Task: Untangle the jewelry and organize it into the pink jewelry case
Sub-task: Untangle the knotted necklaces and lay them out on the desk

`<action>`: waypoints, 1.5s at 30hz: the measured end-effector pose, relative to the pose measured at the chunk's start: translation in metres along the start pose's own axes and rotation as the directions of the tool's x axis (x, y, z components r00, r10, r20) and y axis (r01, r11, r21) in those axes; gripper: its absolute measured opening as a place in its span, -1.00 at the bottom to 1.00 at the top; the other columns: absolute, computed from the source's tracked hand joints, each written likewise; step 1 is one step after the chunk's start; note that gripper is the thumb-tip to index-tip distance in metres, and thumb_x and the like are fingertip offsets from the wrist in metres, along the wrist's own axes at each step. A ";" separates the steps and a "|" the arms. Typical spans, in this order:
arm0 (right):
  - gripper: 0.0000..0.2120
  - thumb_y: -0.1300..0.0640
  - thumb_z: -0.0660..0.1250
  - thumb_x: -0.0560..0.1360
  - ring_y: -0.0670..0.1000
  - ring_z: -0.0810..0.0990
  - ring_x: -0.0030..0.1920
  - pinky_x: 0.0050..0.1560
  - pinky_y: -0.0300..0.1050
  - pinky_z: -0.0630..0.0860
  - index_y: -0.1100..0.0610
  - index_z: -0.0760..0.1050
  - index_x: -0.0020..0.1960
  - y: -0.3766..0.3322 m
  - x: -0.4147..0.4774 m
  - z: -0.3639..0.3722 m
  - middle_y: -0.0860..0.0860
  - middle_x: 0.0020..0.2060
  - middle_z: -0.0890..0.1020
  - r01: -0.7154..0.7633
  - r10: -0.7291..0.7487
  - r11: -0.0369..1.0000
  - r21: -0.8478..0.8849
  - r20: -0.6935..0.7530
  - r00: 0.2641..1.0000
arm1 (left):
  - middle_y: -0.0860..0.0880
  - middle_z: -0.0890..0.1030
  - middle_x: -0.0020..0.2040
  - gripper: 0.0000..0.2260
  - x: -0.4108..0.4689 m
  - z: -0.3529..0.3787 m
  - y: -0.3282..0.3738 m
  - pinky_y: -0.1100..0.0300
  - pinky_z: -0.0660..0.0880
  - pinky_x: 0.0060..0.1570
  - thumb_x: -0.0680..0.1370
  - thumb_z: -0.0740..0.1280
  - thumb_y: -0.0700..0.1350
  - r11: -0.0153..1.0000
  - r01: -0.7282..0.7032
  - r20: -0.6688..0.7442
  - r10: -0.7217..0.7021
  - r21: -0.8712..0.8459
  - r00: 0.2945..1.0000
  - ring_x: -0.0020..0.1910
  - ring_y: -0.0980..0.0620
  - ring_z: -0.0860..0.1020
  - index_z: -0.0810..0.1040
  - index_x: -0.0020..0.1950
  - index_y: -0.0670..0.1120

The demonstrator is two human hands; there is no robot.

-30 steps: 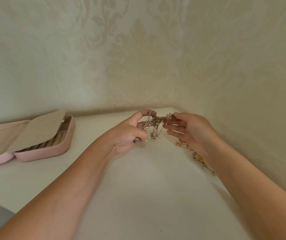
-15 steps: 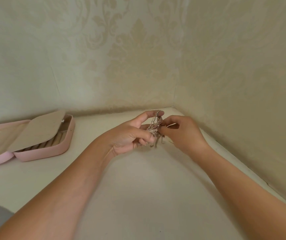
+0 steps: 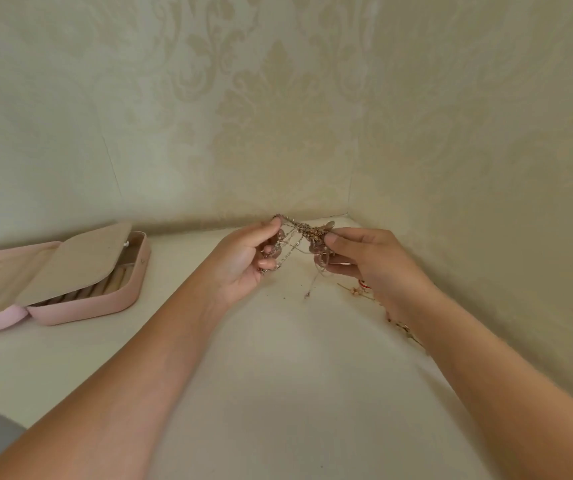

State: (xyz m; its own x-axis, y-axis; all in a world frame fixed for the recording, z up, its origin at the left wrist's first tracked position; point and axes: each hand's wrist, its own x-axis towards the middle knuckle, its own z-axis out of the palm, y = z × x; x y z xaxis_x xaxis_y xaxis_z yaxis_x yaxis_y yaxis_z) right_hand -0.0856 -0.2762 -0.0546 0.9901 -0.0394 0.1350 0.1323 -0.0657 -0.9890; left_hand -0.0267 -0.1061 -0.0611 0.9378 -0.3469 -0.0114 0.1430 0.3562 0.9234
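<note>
2 hands pinching tangled chains

Two hands are here, the left hand and the right hand, and together they hold one tangle of chains; how many chains are in it I cannot count. One pink jewelry case lies on the one desk. Some loose pieces lie there too, number unclear.

No legible text, label, brand, number or sign: none on the case, none on the jewelry, none on the wall, none on the table.
</note>
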 end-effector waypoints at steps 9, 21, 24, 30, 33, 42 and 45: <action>-0.83 0.26 0.25 0.57 -0.04 0.62 -0.35 -0.22 -0.24 0.57 0.19 0.58 -0.14 0.002 0.001 0.001 0.02 -0.29 0.65 -0.072 0.082 0.978 0.194 -0.049 0.995 | 0.01 0.34 -0.43 -0.75 -0.002 0.001 -0.005 0.30 0.34 -0.54 0.57 0.35 -0.14 0.915 0.040 -0.176 0.035 0.402 0.984 -0.52 0.13 0.30 0.53 -0.31 -0.13; -0.83 0.41 0.36 0.44 0.00 0.61 -0.23 -0.11 -0.20 0.58 0.20 0.56 -0.05 0.002 -0.001 0.000 0.07 -0.26 0.62 -0.104 0.094 0.980 0.168 0.068 0.993 | -0.11 0.69 0.01 -0.78 -0.008 0.001 -0.006 0.03 0.49 0.24 0.47 0.44 -0.24 0.854 -0.125 0.256 -0.010 0.505 0.967 0.05 -0.02 0.64 0.63 0.09 -0.09; -0.84 0.40 0.36 0.45 -0.02 0.64 -0.24 -0.14 -0.23 0.56 0.18 0.57 -0.06 0.000 -0.003 -0.001 0.04 -0.28 0.65 -0.072 0.061 0.977 0.202 0.061 0.996 | -0.09 0.69 -0.05 -0.87 -0.008 0.000 -0.007 0.10 0.54 0.16 0.49 0.41 -0.21 0.855 -0.135 0.254 0.004 0.501 0.967 -0.05 0.05 0.64 0.64 0.03 -0.13; -0.94 0.25 0.36 0.50 -0.09 0.44 -0.41 -0.29 -0.24 0.44 0.18 0.60 -0.13 -0.001 -0.001 0.000 0.00 -0.37 0.57 -0.041 0.041 0.999 -0.015 -0.012 0.999 | -0.04 0.61 -0.17 -0.87 -0.007 0.006 -0.007 0.09 0.54 0.11 0.57 0.29 -0.14 0.925 -0.082 0.267 -0.022 0.372 0.963 -0.11 0.05 0.58 0.55 -0.14 -0.15; -0.94 0.27 0.39 0.48 -0.05 0.54 -0.30 -0.18 -0.20 0.53 0.15 0.62 -0.11 0.000 0.000 0.000 0.04 -0.28 0.64 -0.034 0.038 0.995 -0.097 0.039 0.999 | -0.04 0.61 -0.22 -0.84 -0.008 0.009 -0.007 0.16 0.57 -0.05 0.59 0.24 -0.15 0.957 -0.060 0.280 -0.023 0.284 0.960 -0.19 0.04 0.59 0.52 -0.14 -0.16; -0.81 0.25 0.25 0.52 -0.22 0.44 -0.53 -0.51 -0.41 0.31 0.08 0.56 -0.21 0.003 -0.002 0.005 -0.05 -0.42 0.56 0.034 -0.086 0.836 -0.547 -0.070 0.994 | 0.03 0.37 -0.42 -0.78 -0.008 0.012 -0.006 0.23 0.51 -0.32 0.62 0.19 -0.12 0.983 -0.011 0.207 -0.028 0.185 0.978 -0.42 0.10 0.42 0.45 -0.22 -0.11; -0.81 0.23 0.22 0.54 -0.23 0.45 -0.53 -0.48 -0.39 0.33 0.09 0.56 -0.18 0.006 0.000 0.002 -0.07 -0.43 0.57 0.034 -0.132 0.807 -0.590 -0.123 0.984 | 0.09 0.28 -0.51 -0.80 -0.010 0.011 -0.002 0.28 0.45 -0.38 0.63 0.17 -0.09 0.982 -0.004 0.233 -0.041 0.190 0.972 -0.49 0.13 0.30 0.40 -0.18 -0.08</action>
State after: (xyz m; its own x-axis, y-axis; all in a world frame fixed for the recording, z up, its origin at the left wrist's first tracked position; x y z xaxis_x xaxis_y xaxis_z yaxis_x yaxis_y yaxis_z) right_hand -0.0846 -0.2748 -0.0608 0.9506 -0.1525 0.2704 0.1125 -0.6426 -0.7579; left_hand -0.0400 -0.1122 -0.0585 0.8314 -0.5542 0.0403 0.0767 0.1862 0.9795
